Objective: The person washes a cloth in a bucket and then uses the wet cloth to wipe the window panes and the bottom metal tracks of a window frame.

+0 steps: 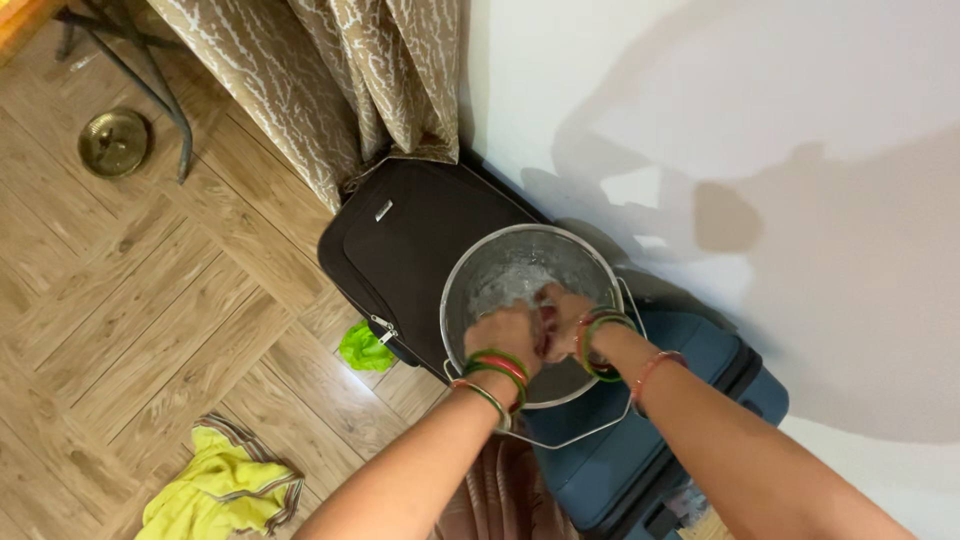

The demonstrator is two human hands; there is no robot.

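Bucket: steel bucket (480,265) holding soapy water, resting on black suitcase (400,240).
Hands: left hand (505,335) and right hand (566,320) both curled around a reddish cloth (545,328).

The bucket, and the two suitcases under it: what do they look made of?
The bucket looks like bare metal, probably steel: grey, dull shine, thin wire handle. The black suitcase looks like woven fabric, matte with a zip. The blue suitcase seems a hard plastic shell, smooth with a soft sheen, though that is less sure. The left hand and right hand are inside the bucket.
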